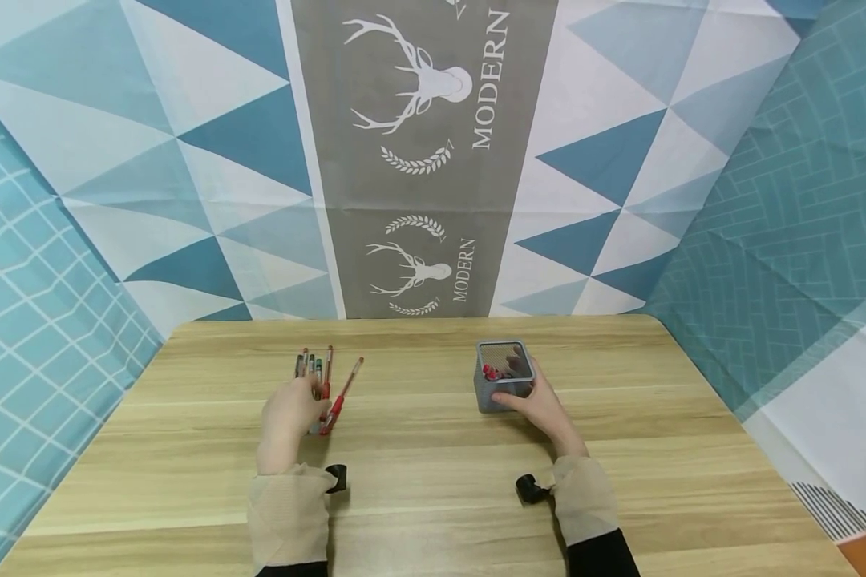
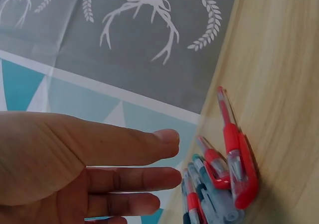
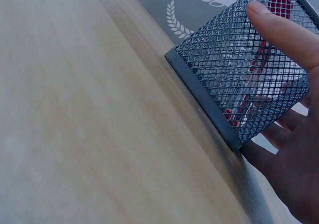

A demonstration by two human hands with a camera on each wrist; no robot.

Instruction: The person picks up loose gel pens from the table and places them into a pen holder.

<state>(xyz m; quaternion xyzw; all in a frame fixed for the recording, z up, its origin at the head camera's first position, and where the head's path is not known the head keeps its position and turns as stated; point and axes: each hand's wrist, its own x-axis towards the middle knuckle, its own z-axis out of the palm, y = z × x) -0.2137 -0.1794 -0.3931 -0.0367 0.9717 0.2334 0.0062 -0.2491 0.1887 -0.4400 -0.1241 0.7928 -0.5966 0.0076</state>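
Two hands over the bench (image 1: 426, 457), differently engaged. On the right, gripping the upright mesh pen holder (image 1: 492, 398) with the right hand (image 1: 541, 401), thumb on the near side, fingers behind, probably to stop so light a container sliding or tipping. On the left, reaching over loose pens (image 2: 214, 184) with the left hand (image 1: 292, 410), digits fairly straight; contact hard to tell, given the cover from above. Bundled roughly side by side, likely for easy reach, with one red pen (image 2: 234, 152) slanting just beside. Clear barrels, red or dark-green caps. Inside the square grey mesh, red-and-clear pens (image 3: 261, 55), leaning.
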